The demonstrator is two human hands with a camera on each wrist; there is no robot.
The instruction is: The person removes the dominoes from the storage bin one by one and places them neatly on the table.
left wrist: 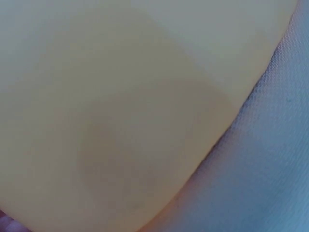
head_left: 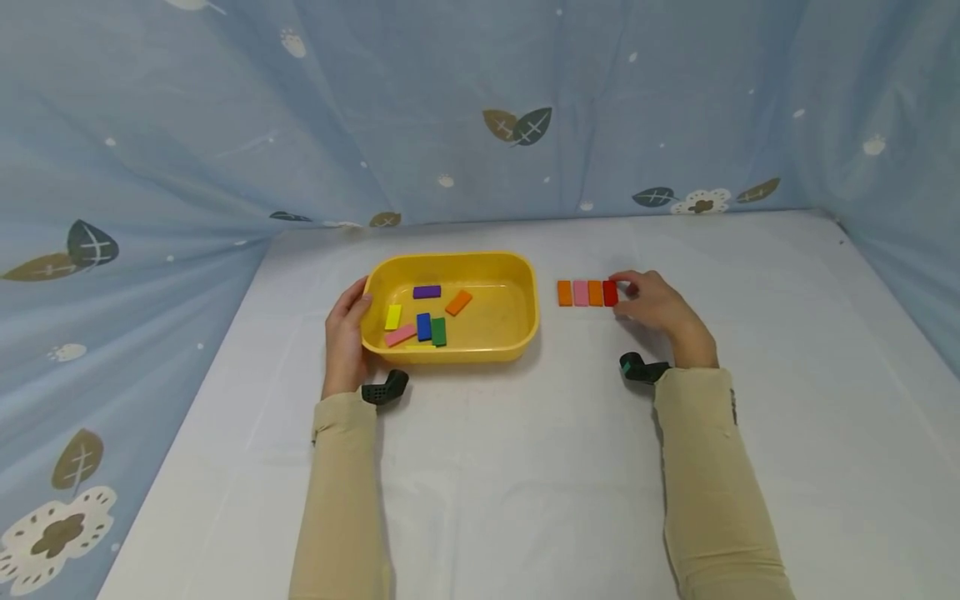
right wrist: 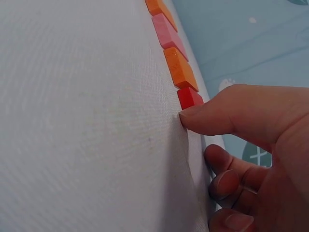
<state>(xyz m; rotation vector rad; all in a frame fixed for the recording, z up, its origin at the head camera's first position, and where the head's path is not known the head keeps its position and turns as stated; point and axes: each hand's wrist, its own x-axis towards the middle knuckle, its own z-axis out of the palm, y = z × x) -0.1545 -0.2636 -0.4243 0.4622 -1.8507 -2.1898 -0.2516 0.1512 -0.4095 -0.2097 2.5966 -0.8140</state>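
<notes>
Red block pinched by the right hand, right end of the block row!
And the yellow tray is gripped on its left by the left hand

A blue leaf-printed cloth hangs behind the white tabletop.

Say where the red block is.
In the head view, the red block is at the right end of the row right of the yellow tray, between an orange block and the right hand.
</notes>
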